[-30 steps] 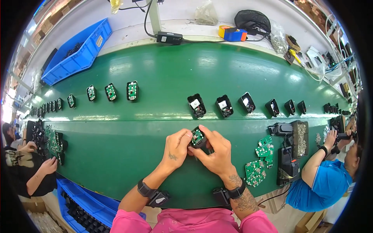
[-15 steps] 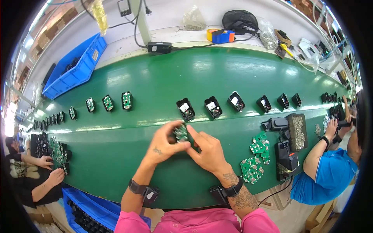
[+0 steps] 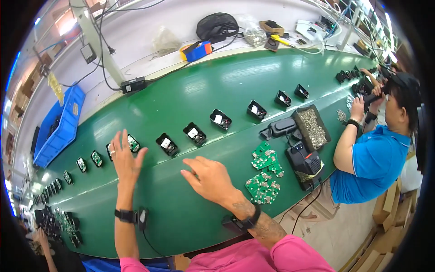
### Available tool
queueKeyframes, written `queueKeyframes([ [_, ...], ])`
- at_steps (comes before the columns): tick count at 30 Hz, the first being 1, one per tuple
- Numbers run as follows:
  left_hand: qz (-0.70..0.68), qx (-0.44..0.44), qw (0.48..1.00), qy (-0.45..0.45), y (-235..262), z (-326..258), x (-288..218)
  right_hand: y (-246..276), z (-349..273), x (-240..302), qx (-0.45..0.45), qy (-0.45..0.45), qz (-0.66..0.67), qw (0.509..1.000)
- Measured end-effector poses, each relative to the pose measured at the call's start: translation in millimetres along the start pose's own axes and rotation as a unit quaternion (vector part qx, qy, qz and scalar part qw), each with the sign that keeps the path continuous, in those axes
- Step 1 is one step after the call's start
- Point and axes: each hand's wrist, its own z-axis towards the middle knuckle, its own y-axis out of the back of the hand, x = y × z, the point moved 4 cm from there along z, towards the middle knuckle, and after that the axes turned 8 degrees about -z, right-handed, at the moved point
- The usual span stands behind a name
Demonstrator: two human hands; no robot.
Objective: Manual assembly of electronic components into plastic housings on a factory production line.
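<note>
My left hand [image 3: 127, 159] is over the row of parts, fingers spread, holding nothing I can see. Right behind its fingers stands a small black housing with a green circuit board in it [image 3: 133, 143]; another such housing [image 3: 109, 151] is partly hidden by the hand. My right hand [image 3: 209, 177] hovers above the green table, empty, fingers apart and slightly bent. Beyond it are open black housings with white pieces inside, among them one housing [image 3: 167, 144] and a second housing [image 3: 195, 134]. Loose green circuit boards [image 3: 263, 187] lie in a pile to its right.
A tray of small metal parts [image 3: 312, 128] and a black device with a cable [image 3: 304, 164] sit right of the boards. A blue crate [image 3: 59, 129] is at the far left. A co-worker in a blue shirt [image 3: 376, 152] works at the right.
The circuit board I held between both hands has left them. My hands have parted and opened, the left reaching to the row. The whole view has swung toward the right.
</note>
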Motion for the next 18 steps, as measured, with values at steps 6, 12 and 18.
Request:
queueKeyframes([
  [6,-0.170,0.074,0.983,0.001,-20.4,-12.9,-60.9,98.0,-28.6,-47.4,-0.025,-0.150,-0.258,0.954],
  [12,-0.340,0.011,0.939,0.044,-35.5,-12.4,-62.4,131.7,-43.5,-97.5,0.057,-0.256,-0.321,0.910],
  [18,-0.757,0.108,0.625,0.158,-27.4,-55.1,-108.3,117.3,-39.7,-99.8,0.111,-0.189,-0.363,0.906],
])
